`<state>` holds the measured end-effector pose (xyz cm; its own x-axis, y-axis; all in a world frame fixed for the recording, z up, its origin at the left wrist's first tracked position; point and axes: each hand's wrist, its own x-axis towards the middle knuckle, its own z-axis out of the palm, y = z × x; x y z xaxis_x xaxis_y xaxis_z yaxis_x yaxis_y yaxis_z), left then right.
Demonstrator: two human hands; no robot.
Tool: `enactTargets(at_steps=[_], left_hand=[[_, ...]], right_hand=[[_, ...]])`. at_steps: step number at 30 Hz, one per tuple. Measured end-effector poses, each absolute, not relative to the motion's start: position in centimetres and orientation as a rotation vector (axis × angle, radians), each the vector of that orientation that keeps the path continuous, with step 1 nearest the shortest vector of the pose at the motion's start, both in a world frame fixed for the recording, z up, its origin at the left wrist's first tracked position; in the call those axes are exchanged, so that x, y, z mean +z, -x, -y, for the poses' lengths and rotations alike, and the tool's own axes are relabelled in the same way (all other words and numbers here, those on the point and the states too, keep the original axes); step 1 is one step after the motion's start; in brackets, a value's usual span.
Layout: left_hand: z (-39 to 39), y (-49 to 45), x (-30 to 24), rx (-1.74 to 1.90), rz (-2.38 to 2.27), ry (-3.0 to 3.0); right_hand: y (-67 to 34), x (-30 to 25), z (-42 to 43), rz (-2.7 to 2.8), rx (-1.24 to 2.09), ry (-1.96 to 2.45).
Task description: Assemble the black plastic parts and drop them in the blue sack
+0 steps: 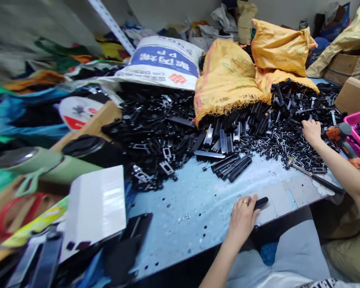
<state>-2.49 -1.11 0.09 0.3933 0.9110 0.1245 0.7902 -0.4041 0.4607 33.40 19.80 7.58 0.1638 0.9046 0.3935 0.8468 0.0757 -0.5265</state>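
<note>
My left hand (243,216) is closed on a slim black plastic strip (261,203) with a rounded end, just over the front edge of the blue table. Further back on the right, my right hand (312,132) is at the heap of black plastic parts (291,105), fingers curled together; whatever they grip is hidden. Small screws and pins (282,146) lie spread beside that hand. Between my hands, a hammer (313,176) with a dark handle rests near the table edge. A row of long black strips (232,166) lies mid-table.
An orange and grey power drill (343,140) stands by a pink basket (358,120) at right. Yellow woven sacks (228,76) and a white sack (165,60) sit behind the heap. A white box (96,204) and a green bottle (69,168) are at left.
</note>
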Motion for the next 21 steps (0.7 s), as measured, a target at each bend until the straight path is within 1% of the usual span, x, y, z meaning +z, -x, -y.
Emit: enactTargets(at_steps=[2,4,6,8,10,11,14,15,16,17,19,21], left_hand=[[1.1,1.5,0.8,0.806,-1.419,-1.994],[0.9,0.2,2.0,1.038,-1.292,-1.493],[0.5,-0.7,3.2,1.115,-1.074,-0.957],[0.4,-1.1,4.2,1.105,-0.890,-0.595],[0.6,-1.1,4.7,1.138,-0.852,-0.476],[0.9,-1.0,4.7,1.179,-0.881,-0.490],[1.8,-1.2,4.2,1.311,-1.042,-0.656],[2.0,-1.4,3.9,1.332,-1.109,-0.727],[2.1,-1.7,3.6,1.341,-1.177,-0.801],[2.2,-1.9,3.2,1.329,-1.242,-0.886],[2.0,-1.8,2.5,1.256,-1.372,-1.121],[1.6,-1.2,1.8,1.123,-1.472,-1.465]], right_hand=[[-30.2,7.8,-16.6,1.875,0.163,1.571],[-26.4,7.1,-12.3,2.052,0.252,1.343],[-22.9,5.8,-7.6,2.276,0.404,0.843],[-20.5,4.4,-3.6,2.400,0.485,0.565],[-19.5,3.5,-1.1,2.353,0.653,0.588],[-19.4,3.3,-0.5,2.267,0.802,0.677],[-19.8,3.2,0.0,2.017,1.404,0.941],[-19.9,3.3,-0.1,2.001,1.524,1.024],[-20.1,3.4,-0.1,2.044,1.553,1.113],[-20.3,3.6,-0.1,2.122,1.475,1.215],[-21.2,4.0,-0.2,2.290,1.114,1.403],[-22.8,4.5,-0.4,2.442,0.787,1.498]])
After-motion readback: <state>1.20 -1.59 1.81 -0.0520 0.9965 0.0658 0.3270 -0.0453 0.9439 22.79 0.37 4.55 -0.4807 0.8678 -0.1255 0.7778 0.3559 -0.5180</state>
